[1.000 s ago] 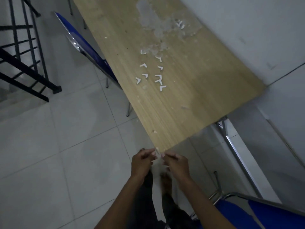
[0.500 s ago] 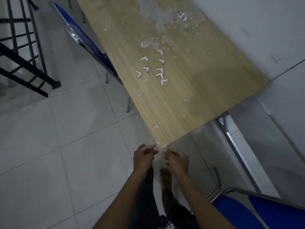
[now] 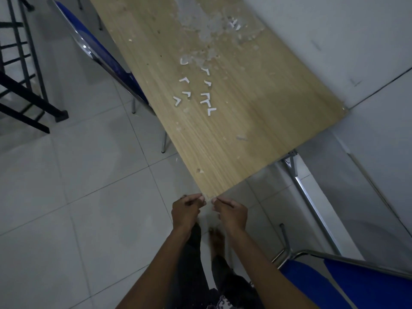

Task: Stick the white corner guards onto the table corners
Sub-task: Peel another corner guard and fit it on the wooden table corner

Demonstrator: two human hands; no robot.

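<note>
Head view puts the white corner guard [image 3: 208, 199] at lower centre of the frame, a pale sliver on the near corner of the wooden table [image 3: 245, 121], my left hand [image 3: 186, 211] and right hand [image 3: 231, 212] each pinching it from one side with curled fingers. I should seat its bend square on the corner before pressing both legs flat. Spare guards [image 3: 196, 92] lie loose at upper centre, well apart from me.

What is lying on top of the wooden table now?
On the table, loose white corner guards lie in a small group. Beyond them are pale patches and white scraps. Both hands cover the near corner, so what lies there is hidden.
</note>
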